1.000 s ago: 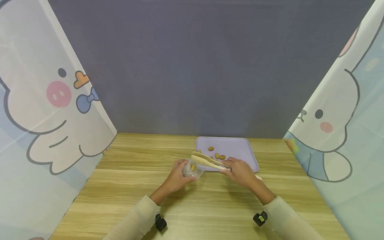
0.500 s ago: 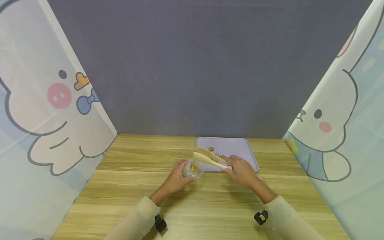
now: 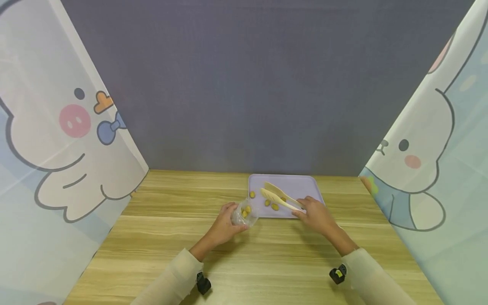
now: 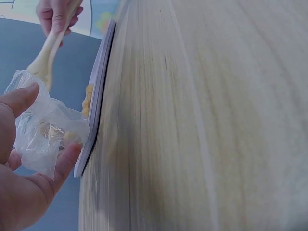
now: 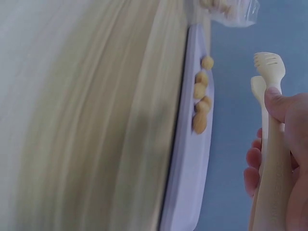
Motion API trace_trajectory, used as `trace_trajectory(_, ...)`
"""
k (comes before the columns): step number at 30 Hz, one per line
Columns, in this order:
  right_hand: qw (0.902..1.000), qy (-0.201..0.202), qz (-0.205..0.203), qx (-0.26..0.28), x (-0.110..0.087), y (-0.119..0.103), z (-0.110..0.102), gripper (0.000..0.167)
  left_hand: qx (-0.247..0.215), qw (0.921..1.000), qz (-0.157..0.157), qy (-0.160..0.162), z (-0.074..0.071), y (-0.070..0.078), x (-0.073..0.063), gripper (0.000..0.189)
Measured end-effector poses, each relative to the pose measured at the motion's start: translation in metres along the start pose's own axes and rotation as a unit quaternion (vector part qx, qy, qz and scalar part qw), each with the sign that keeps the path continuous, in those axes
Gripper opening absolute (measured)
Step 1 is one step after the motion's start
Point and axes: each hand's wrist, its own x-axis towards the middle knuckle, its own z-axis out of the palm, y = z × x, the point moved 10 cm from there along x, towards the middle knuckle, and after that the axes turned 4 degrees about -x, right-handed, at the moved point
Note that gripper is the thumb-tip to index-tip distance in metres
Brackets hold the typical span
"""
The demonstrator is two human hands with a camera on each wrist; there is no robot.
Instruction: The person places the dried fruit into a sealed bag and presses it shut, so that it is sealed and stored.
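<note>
My left hand [image 3: 224, 228] grips a clear plastic bag [image 4: 33, 122], its mouth spread towards the right, with several tan pieces [image 3: 248, 209] inside. My right hand [image 3: 315, 216] holds cream-coloured tongs [image 5: 275, 168], one end slotted. Their arms stand apart with nothing visible between the tips, above the lilac tray [image 3: 301, 183]. On that tray lie several small rounded tan pieces [image 5: 199, 91], perhaps nuts; their exact kind I cannot tell. The tongs cover part of them in the head view.
A wood-grain table [image 3: 183, 190] carries the tray near its back edge. Behind it stands a dark grey panel [image 3: 244, 84]. Cartoon-printed cloths [image 3: 91, 169] close off both sides. A small pale thing [image 3: 340, 228] shows partly behind the right wrist.
My right hand has drawn the tongs away from the bag's mouth, rightwards over the tray, and their tips have spread. More tan pieces show in the bag. The left hand stays about still.
</note>
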Motion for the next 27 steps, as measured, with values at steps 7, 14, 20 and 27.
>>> trace_trajectory(7,0.9997,-0.012,0.004,-0.019,-0.011,0.013,0.008,0.047,0.003,1.0000,-0.003,0.005,-0.001,-0.002,-0.001,0.076)
trace_trajectory(14,0.9990,-0.022,0.009,-0.037,-0.021,0.021,0.014,0.046,0.003,1.0000,-0.006,0.001,-0.002,-0.003,-0.004,0.075)
trace_trajectory(20,0.9985,-0.027,0.008,-0.047,-0.025,0.024,0.017,0.044,0.010,0.9999,-0.005,0.003,-0.004,-0.004,-0.004,0.077)
trace_trajectory(27,0.9983,-0.026,0.001,-0.053,-0.028,0.024,0.019,0.038,0.014,0.9999,-0.001,0.002,-0.005,-0.003,-0.004,0.077)
